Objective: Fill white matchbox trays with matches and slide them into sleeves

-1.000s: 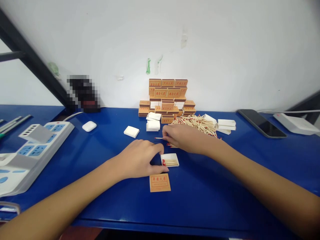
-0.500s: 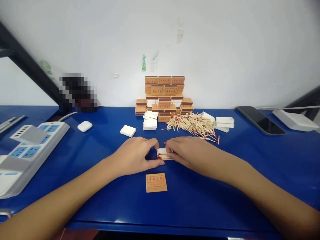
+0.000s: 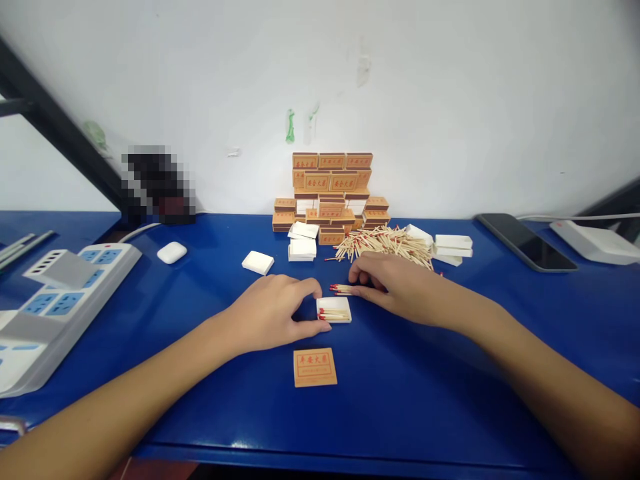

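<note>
A small white matchbox tray (image 3: pixel 334 304) lies on the blue table with several red-tipped matches (image 3: pixel 336 314) along its near side. My left hand (image 3: pixel 280 308) holds the tray's left end, its index finger at the far corner and its thumb at the near one. Just behind the tray, the thumb and fingers of my right hand (image 3: pixel 395 283) are closed around the right ends of a small bunch of matches (image 3: pixel 341 289). Nearer the table's front edge lies a flat orange matchbox sleeve (image 3: pixel 315 367) with red print.
A large match pile (image 3: pixel 383 241) sits beyond my right hand. Stacked matchboxes (image 3: pixel 331 180) stand against the wall. White trays (image 3: pixel 302 250) lie before them and others (image 3: pixel 453 244) right of the pile. A phone (image 3: pixel 525 241) is right, a power strip (image 3: pixel 65 300) left.
My right hand has left the tray, moving back and right to the small bunch of matches. The tray's inside now shows fully. My left hand keeps its place at the tray.
</note>
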Tool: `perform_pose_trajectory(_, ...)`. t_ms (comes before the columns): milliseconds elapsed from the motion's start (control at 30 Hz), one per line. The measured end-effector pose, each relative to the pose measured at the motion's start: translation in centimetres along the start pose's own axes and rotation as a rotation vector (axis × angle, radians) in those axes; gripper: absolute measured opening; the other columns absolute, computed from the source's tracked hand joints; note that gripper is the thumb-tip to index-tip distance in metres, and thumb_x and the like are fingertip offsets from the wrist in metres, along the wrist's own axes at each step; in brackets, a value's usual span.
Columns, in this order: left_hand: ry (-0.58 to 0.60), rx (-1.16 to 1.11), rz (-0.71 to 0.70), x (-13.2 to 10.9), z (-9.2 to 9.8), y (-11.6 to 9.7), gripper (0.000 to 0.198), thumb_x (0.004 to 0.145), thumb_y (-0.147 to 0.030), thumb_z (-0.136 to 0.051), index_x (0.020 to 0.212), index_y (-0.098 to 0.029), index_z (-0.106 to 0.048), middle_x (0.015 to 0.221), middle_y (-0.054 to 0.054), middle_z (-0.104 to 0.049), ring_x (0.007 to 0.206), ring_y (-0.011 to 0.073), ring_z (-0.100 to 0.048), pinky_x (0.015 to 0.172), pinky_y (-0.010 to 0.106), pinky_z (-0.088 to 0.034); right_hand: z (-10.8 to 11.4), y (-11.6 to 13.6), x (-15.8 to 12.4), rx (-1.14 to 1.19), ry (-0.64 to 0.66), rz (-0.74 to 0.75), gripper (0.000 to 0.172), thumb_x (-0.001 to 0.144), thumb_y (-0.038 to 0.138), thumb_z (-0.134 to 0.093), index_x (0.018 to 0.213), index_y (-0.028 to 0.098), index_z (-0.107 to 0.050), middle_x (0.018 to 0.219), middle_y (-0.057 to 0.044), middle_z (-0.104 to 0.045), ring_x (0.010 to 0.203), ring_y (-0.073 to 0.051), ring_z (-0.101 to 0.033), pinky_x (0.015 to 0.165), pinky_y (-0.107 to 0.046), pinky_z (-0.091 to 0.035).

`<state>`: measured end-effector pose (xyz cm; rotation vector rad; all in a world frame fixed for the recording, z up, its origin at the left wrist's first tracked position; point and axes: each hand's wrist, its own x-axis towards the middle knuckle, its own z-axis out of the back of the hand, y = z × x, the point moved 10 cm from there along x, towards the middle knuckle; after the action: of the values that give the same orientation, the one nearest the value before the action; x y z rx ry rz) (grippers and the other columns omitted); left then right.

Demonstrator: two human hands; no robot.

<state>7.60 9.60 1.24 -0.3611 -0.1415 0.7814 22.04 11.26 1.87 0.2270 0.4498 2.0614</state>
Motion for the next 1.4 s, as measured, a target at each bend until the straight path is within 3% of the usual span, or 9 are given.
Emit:
perform_pose_trajectory(167, 0.003, -0.002, 0.001, 0.0, 0.0, -0.1, 0.038, 0.093, -0.055, -0.074, 0.111, -0.023, -0.068, 0.065, -0.006, -0.055, 0.057, 0.0147, -0.053, 0.056, 0.029, -0.029, -0.5, 0.9, 0.1, 0.027, 0.029, 0.021, 0.026, 0.106, 0.041, -0.052, 0.091, 0.021, -0.061, 0.092, -0.006, -0.069, 0.081, -0.020, -0.060, 0.069, -0.033, -0.041)
perform_pose_trajectory(567, 0.012, -0.001, -0.009, -0.1, 0.2, -0.4, 0.036, 0.093, -0.053, -0.074, 0.111, -0.023, -0.068, 0.065, -0.006, -0.055, 0.056, 0.0146, -0.052, 0.056, 0.029, -0.027, -0.9, 0.1, -0.5, 0.029, 0.090, -0.057, 0.026, 0.107, 0.044, -0.048, 0.094, 0.022, -0.057, 0.095, -0.007, -0.069, 0.081, -0.021, -0.060, 0.071, -0.034, -0.042)
perform_pose_trajectory(800, 0.015, 0.002, -0.009, -0.1, 0.1, -0.3, 0.036, 0.094, -0.053, -0.074, 0.112, -0.023, -0.068, 0.066, -0.005, -0.056, 0.057, 0.0147, -0.053, 0.055, 0.028, -0.028, -0.3, 0.1, -0.8, 0.006, 0.034, -0.021, 0.027, 0.102, 0.047, -0.058, 0.111, 0.022, -0.060, 0.108, -0.009, -0.069, 0.089, -0.023, -0.062, 0.073, -0.034, -0.044)
perform_pose_trajectory(967, 0.012, 0.002, -0.014, -0.1, 0.1, -0.4, 0.037, 0.093, -0.054, -0.074, 0.111, -0.022, -0.068, 0.065, -0.006, -0.055, 0.056, 0.0141, -0.053, 0.055, 0.028, -0.029, -0.4, 0.5, -0.5, 0.025, 0.036, -0.001, 0.029, 0.105, 0.048, -0.052, 0.099, 0.022, -0.062, 0.097, -0.007, -0.069, 0.083, -0.021, -0.060, 0.071, -0.034, -0.043)
perform_pose_trajectory(1133, -0.007, -0.006, -0.035, -0.1, 0.3, -0.5, 0.035, 0.094, -0.053, -0.073, 0.109, -0.022, -0.068, 0.065, -0.006, -0.055, 0.055, 0.0130, -0.053, 0.054, 0.029, -0.031, 0.3, 0.6, -0.5, 0.000, -0.004, -0.004, 0.029, 0.104, 0.050, -0.055, 0.102, 0.022, -0.063, 0.098, -0.006, -0.069, 0.084, -0.021, -0.060, 0.071, -0.034, -0.042)
perform_pose_trajectory(1233, -0.007, -0.009, -0.035, -0.1, 0.3, -0.5, 0.035, 0.094, -0.053, -0.073, 0.110, -0.022, -0.068, 0.065, -0.006, -0.054, 0.055, 0.0128, -0.053, 0.054, 0.028, -0.031, -0.1, 0.6, -0.6, 0.002, 0.032, 0.000, 0.025, 0.101, 0.047, -0.060, 0.104, 0.022, -0.063, 0.099, -0.006, -0.069, 0.084, -0.020, -0.060, 0.071, -0.033, -0.042)
perform_pose_trajectory(1400, 0.010, -0.001, -0.019, -0.1, 0.2, -0.4, 0.036, 0.093, -0.053, -0.074, 0.111, -0.022, -0.068, 0.064, -0.006, -0.054, 0.055, 0.0136, -0.052, 0.054, 0.029, -0.029, -0.6, 0.6, -0.4, 0.044, 0.066, 0.006, 0.027, 0.106, 0.043, -0.052, 0.092, 0.021, -0.061, 0.096, -0.006, -0.069, 0.082, -0.020, -0.060, 0.071, -0.034, -0.043)
